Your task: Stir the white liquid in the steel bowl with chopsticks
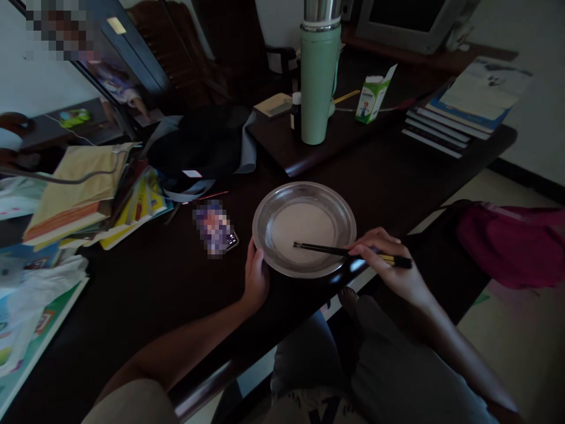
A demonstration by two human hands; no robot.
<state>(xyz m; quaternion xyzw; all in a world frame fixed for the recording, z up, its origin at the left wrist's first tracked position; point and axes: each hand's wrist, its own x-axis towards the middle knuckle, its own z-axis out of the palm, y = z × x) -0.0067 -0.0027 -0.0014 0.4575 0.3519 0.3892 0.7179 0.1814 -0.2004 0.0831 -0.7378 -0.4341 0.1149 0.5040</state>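
A round metal bowl (304,272) stands near the front edge of the dark table, with a pale, whitish mixture (304,227) in it. My left hand (257,274) grips the bowl's near left side, the thumb close to the rim and the other fingers partly hidden under it. In my right hand (388,259), at the bowl's right, is a pair of black chopsticks (324,249) with yellowish bands. They slant over the near right rim, and their tips touch the mixture near the middle of the bowl.
A phone (215,228) lies left of the bowl. Behind it stand a green thermos (318,88), a dark bottle (295,115) and a small carton (374,97). Books (468,103) are stacked at right, papers (83,176) at left. Another person (119,85) is in the background.
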